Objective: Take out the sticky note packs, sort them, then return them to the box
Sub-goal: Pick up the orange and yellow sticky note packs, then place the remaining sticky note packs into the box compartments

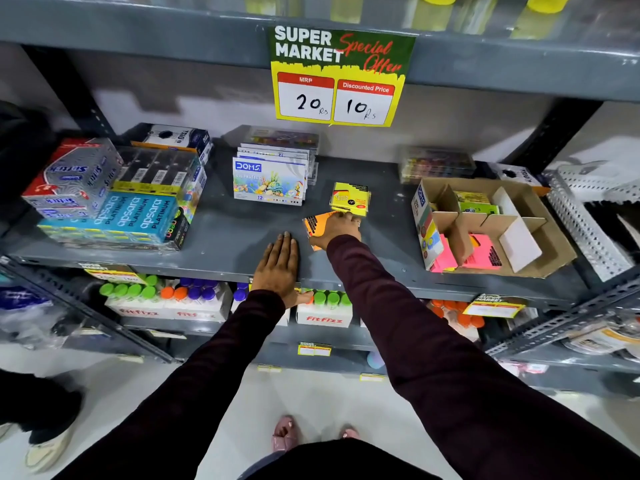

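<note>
A small stack of yellow sticky note packs lies on the grey shelf, near its middle. Just in front of it, my right hand is closed on an orange sticky note pack that rests low on the shelf. My left hand lies flat and open on the shelf's front edge, holding nothing. To the right stands the cardboard box with dividers; pink packs sit in its front compartments and green packs in a back one.
A Doms oil pastel box stands behind the left hand. Apsara pencil boxes and other stationery fill the shelf's left. A price sign hangs above. A perforated metal upright flanks the box. Bottles sit on the shelf below.
</note>
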A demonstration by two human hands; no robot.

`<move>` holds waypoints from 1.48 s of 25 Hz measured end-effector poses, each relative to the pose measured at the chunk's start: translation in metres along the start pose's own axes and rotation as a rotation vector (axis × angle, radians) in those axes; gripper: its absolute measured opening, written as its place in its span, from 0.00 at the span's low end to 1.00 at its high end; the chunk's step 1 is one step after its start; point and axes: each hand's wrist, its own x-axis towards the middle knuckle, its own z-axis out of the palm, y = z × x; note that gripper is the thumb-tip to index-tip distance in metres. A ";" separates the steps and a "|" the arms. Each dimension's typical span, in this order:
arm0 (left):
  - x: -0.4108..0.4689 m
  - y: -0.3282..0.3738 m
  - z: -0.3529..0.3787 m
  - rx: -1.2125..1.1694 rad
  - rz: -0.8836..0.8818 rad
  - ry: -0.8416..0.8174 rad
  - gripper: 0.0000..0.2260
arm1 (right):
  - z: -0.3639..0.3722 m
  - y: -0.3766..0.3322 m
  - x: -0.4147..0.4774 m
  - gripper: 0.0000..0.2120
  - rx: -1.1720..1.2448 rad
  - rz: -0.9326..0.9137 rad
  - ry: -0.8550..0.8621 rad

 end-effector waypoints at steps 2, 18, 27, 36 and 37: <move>-0.001 0.001 -0.005 -0.003 -0.005 -0.031 0.50 | -0.004 0.004 -0.004 0.44 -0.042 0.014 -0.013; 0.015 0.096 -0.001 -0.054 0.178 -0.008 0.43 | -0.110 0.179 -0.080 0.53 0.126 0.292 0.348; 0.017 0.095 0.007 0.000 0.179 0.023 0.41 | -0.108 0.241 -0.034 0.21 0.379 0.296 0.183; 0.021 0.092 0.002 -0.067 0.132 -0.003 0.44 | -0.091 0.222 -0.040 0.17 0.158 0.352 0.209; 0.022 0.089 0.001 -0.059 0.124 0.002 0.45 | -0.097 0.215 -0.041 0.16 0.155 0.328 0.263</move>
